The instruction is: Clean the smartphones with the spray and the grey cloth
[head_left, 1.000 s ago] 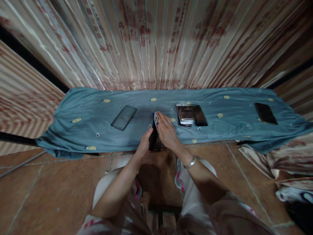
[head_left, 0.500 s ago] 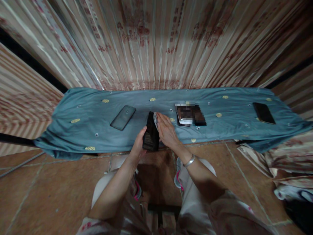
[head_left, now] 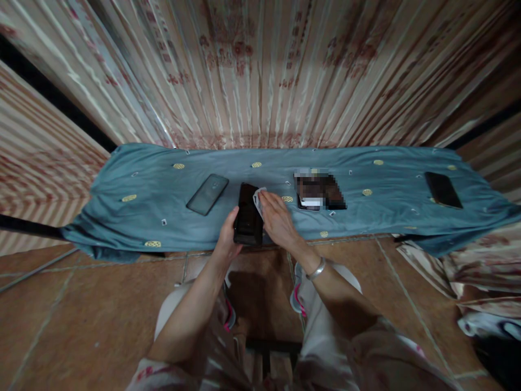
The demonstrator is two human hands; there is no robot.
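Head view: the black phone (head_left: 247,221) now shows its flat glossy face up to the camera; a second ago it was edge-on, half a second ago partly turned. The left hand (head_left: 227,243) has slid lower, fingers closed around the phone's near end, holding it just above the near edge of the table (head_left: 134,217). The right hand (head_left: 277,220) lies flat against the phone's right side, fingers mostly extended, pressing a small pale cloth (head_left: 257,197) to it; a silver bangle (head_left: 316,270) sits on that wrist. The cloth looks soft and crumpled, the phone a rigid slab with rounded corners.

The table cover is teal fabric, wrinkled, dotted with gold ovals. A second dark phone (head_left: 207,194) lies flat to the left, matte back up, in the same spot as before. A third phone (head_left: 443,189) lies far right. A blurred dark stack (head_left: 319,191) sits right of the hands. Behind hangs a shiny striped curtain (head_left: 260,76); the floor (head_left: 81,315) is brown tile.
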